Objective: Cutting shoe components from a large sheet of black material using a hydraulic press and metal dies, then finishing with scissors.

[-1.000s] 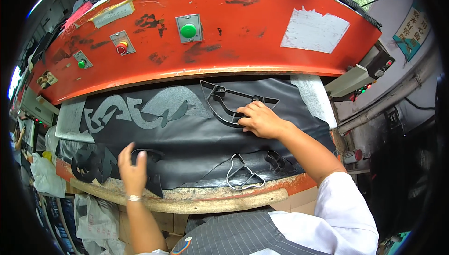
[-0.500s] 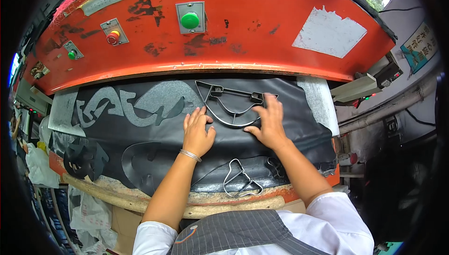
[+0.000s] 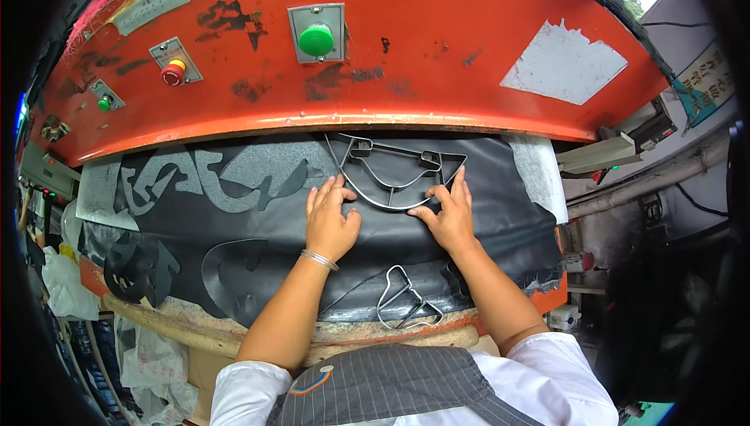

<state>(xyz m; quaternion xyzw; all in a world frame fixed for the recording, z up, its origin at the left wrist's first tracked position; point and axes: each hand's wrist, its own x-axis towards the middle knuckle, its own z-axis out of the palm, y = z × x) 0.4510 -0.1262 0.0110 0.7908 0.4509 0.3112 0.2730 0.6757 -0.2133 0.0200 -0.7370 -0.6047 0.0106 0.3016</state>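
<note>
A large metal cutting die (image 3: 393, 187), with a curved lower rim and crossbars, lies on a black leather-like sheet (image 3: 504, 207). My left hand (image 3: 332, 223), fingers stretched and a bracelet at the wrist, rests at the die's left side, fingertips by its edge. My right hand (image 3: 451, 219) has its thumb and index finger at the lower right rim, with the other fingers along the right corner. Nearer to me lies a smaller metal die (image 3: 397, 293) that neither hand touches.
Ahead rises a red machine beam (image 3: 437, 59) with a large green button (image 3: 316, 39) and a red stop button (image 3: 173, 73). Curved openings in the sheet at left show a grey surface (image 3: 266, 162). A loose curved black piece (image 3: 226, 270) lies nearer. A wooden bar (image 3: 187, 330) edges the table.
My right hand has drawn its spread fingers in onto the die's right corner and lower rim. My left hand stays nearly in place. The view has shifted slightly.
</note>
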